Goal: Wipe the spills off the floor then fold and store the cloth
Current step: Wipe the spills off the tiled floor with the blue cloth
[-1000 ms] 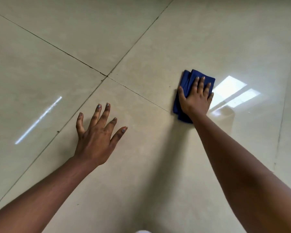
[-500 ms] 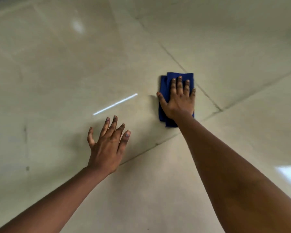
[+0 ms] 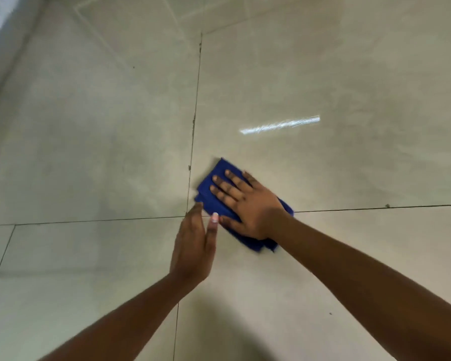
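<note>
A folded blue cloth [image 3: 212, 188] lies flat on the glossy beige tiled floor [image 3: 323, 74], right where two grout lines cross. My right hand [image 3: 248, 204] presses down on it with the fingers spread flat, covering most of it. My left hand [image 3: 193, 243] is turned on its edge just left of the cloth, fingers together, fingertips near the cloth's near-left edge; I cannot tell whether they touch it. It holds nothing. No spill is visible on the tiles.
Dark grout lines [image 3: 195, 105] divide the large tiles. A streak of reflected light [image 3: 279, 125] shines beyond the cloth. A wall base or skirting [image 3: 3, 48] runs along the far left.
The view has swung round. My right hand has slid the cloth across to the grout crossing. My left hand has lifted off its flat spread and come in beside the cloth.
</note>
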